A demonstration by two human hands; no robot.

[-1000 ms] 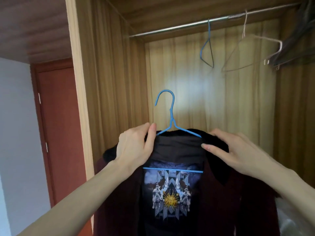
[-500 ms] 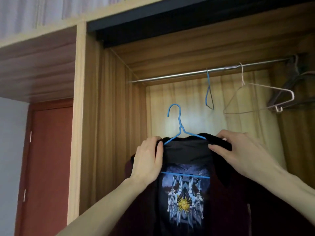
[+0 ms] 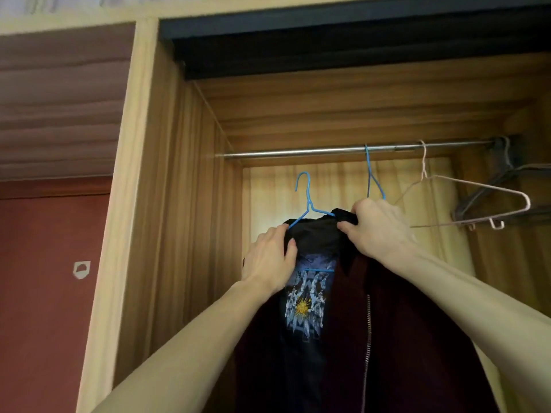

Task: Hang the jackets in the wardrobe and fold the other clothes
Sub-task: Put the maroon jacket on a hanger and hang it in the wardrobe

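1. The jacket (image 3: 387, 338) hangs on the blue hanger (image 3: 308, 201), just below the rail (image 3: 343, 150).
2. Left hand (image 3: 268, 263) and right hand (image 3: 378, 228) each clench a shoulder; grip there.
3. Fabric looks soft and limp (may slide off thin wire).

One jacket, one rail, several hangers

Two blue hangers: one (image 3: 308, 201) at centre carrying the single dark jacket (image 3: 387, 338), one (image 3: 371, 174) on the single metal rail (image 3: 298, 151). One pale hanger (image 3: 477, 201) at right; dark hangers (image 3: 507, 177) at far right, too bunched to count. Two hands.
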